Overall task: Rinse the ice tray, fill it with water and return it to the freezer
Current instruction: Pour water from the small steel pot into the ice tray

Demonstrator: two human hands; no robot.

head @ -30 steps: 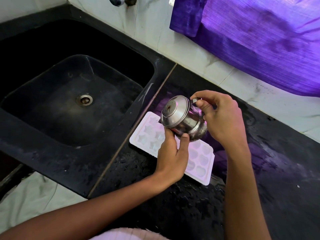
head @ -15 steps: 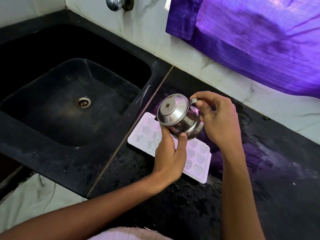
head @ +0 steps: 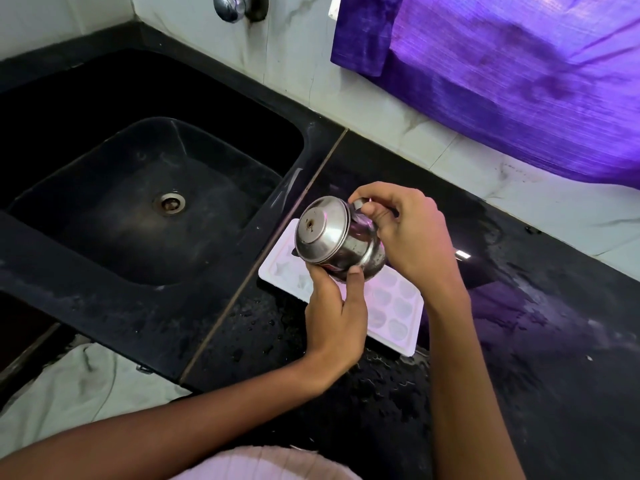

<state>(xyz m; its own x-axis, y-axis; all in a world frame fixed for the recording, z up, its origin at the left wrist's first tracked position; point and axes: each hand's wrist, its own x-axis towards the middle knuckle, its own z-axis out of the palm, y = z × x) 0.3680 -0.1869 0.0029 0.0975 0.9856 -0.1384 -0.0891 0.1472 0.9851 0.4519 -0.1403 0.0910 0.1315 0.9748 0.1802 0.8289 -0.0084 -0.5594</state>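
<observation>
Fingers of both your hands wrap one small steel pot (head: 341,241), which is tipped on its side with its lid facing left and toward the sink. Your left hand (head: 334,315) cups the pot from below, thumb and fingers (head: 354,277) pressed against its lower belly. Your right hand (head: 405,233) curls narrowly around the handle at the top right, which is mostly hidden by your knuckles.

One white ice tray (head: 394,315) lies flat on the black table (head: 540,358), directly under the pot and just right of the seam that borders the sink. Its middle is hidden by the pot and your left hand. Star-shaped cells show at its left end and rounded cells at its right; the total cannot be counted, and whether they hold water cannot be told.

One black sink (head: 114,216) sits to the left, with one drain (head: 169,203). One chrome tap (head: 230,5) is cut off at the top edge. One purple cloth (head: 519,74) hangs at upper right. Water droplets speckle the table.
</observation>
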